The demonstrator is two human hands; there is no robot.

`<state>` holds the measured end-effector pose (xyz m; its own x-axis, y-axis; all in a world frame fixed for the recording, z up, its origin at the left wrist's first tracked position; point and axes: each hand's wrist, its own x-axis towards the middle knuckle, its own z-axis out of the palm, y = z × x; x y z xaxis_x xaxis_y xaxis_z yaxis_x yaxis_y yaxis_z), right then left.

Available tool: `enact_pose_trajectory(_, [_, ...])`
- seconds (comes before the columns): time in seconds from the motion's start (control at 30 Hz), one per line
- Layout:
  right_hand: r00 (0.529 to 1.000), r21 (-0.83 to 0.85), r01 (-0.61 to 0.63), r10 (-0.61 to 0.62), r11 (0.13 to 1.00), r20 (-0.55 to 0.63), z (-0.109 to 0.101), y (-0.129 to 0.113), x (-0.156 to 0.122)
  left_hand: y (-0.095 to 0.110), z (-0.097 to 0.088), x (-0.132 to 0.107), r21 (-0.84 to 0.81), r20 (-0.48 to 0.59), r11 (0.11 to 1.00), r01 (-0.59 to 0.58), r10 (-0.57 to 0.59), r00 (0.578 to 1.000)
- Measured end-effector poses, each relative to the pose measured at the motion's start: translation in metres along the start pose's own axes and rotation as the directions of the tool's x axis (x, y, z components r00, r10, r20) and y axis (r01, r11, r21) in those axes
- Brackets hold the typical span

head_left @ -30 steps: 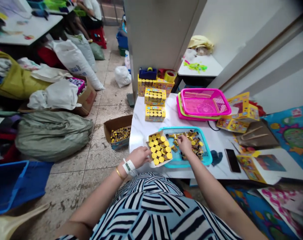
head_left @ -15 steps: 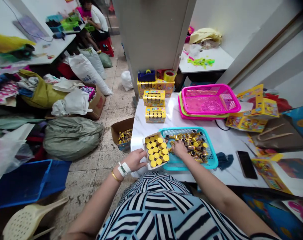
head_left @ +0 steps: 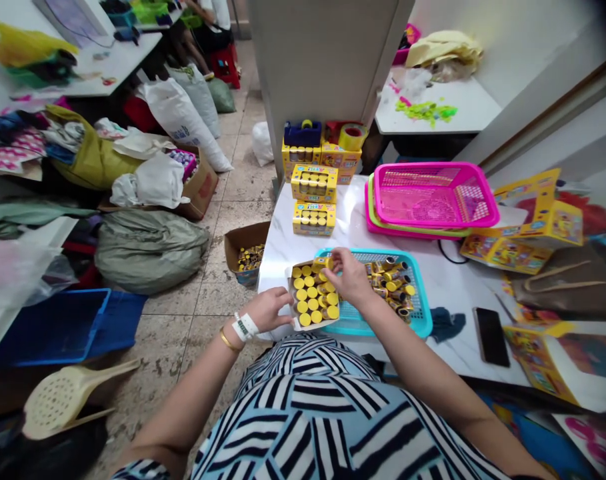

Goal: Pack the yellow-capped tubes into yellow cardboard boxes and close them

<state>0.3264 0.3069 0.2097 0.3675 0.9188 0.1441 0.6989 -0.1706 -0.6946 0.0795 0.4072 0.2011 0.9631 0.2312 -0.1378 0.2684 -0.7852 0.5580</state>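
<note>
Here, a box of yellow-capped vials (head_left: 313,297) is touched by the left hand (head_left: 267,310), fingers together; the right hand's (head_left: 350,277) grip above it cannot be told.

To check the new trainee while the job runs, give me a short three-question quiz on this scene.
1. Which hand wears the white wristband and the gold bangle?
2. True or false: the black smartphone lies on the marble table, to the right of the teal basket.
3. Fill in the colour: the top basket of the stack behind the teal basket is ___.

Key: 1. the left hand; 2. true; 3. pink.
</note>
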Motion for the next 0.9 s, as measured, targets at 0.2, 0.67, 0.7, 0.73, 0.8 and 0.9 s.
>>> enact_pose_trajectory(0.2, [0.963, -0.362, 0.072, 0.030, 0.929, 0.269, 0.011, -0.014, 0.010, 0.001, 0.004, -0.004, 0.030, -0.012, 0.999, 0.023, -0.023, 1.000])
enact_pose_trajectory(0.67, [0.961, -0.450, -0.240, 0.275, 0.860, 0.014, 0.003, 0.019, 0.008, 0.011, 0.001, -0.003, 0.078, -0.007, 0.997, 0.025, -0.025, 1.000])
enact_pose_trajectory(0.7, [0.943, -0.456, -0.292, 0.333, 0.840, 0.009, 0.004, 0.033, 0.000, 0.012, 0.001, -0.005, 0.075, -0.012, 0.997, 0.032, -0.031, 0.999])
enact_pose_trajectory(0.73, [0.918, -0.476, -0.334, 0.395, 0.814, 0.032, 0.008, 0.047, -0.008, 0.013, 0.001, -0.006, 0.072, -0.019, 0.997, 0.039, -0.038, 0.999])
enact_pose_trajectory(0.8, [0.859, -0.519, -0.363, 0.493, 0.774, 0.134, 0.021, 0.071, -0.025, 0.015, 0.002, -0.007, 0.065, -0.032, 0.996, 0.057, -0.055, 0.998])
enact_pose_trajectory(0.9, [0.809, -0.508, -0.318, 0.508, 0.800, 0.294, 0.047, 0.088, -0.047, 0.018, 0.003, -0.007, 0.059, -0.045, 0.995, 0.082, -0.079, 0.996])
